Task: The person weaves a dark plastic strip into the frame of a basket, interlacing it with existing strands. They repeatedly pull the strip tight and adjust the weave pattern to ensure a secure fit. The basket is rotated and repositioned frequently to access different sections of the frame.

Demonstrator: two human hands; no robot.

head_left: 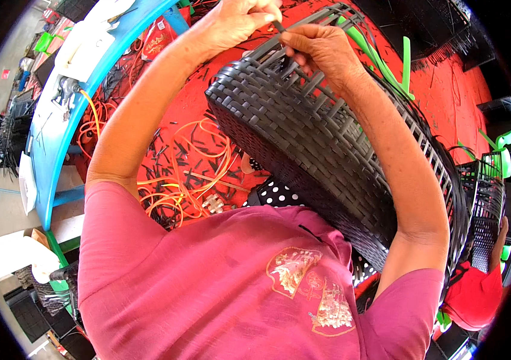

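Head view, from the near side: a pink shirt (225,282) lies closest, with dotted cloth (282,193) just beyond it. Past these, the black basket (303,129) stretches aslant from far left to near right, its dense weave toward the wearer and more open strips along its other side. At its far end, both hands meet over a short dark strip (279,26). The left hand (237,23) has its fingers curled and appears to pinch the strip; the right hand (322,53) grips it between thumb and bent forefinger, the other fingers close to the weave. Whether the strip is joined to the basket there cannot be told.

This looks like hand weaving. To do it well, pinch near the weave, keep the strip flat and untwisted, and pull evenly; a hard tug could bow the neighbouring strips. One hand should hold tension whenever the other shifts its grip.

Left of the basket, orange cord (177,195) loops over dark scraps (198,179), with a blue table (42,156) farther left. Beyond the basket, a green piece (406,63) stands before the red floor (456,99).
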